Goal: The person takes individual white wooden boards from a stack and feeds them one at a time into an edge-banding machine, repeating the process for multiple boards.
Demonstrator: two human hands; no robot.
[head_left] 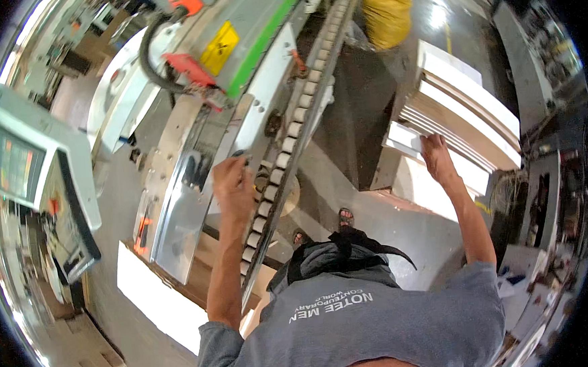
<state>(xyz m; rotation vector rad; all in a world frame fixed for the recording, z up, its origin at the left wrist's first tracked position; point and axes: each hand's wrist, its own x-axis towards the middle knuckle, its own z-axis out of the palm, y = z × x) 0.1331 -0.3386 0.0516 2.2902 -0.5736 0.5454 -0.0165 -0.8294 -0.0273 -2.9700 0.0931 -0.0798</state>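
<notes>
My left hand [233, 184] is closed in a loose fist beside the machine's roller track [285, 150]. A small dark piece shows at its fingertips, but I cannot make out whether the hand holds it. On the other side, my right hand [436, 153] grips the edge of a narrow white panel [406, 138]. That panel lies against a stack of white boards [468, 109] with brown edges. The right fingertips are partly hidden against the boards.
The edge-working machine [252, 45], with a green strip and red parts, runs along the left. A control screen [17, 163] stands farther left. Beyond the track sits a yellow sack [387, 15]. A white board [156, 296] lies at the lower left.
</notes>
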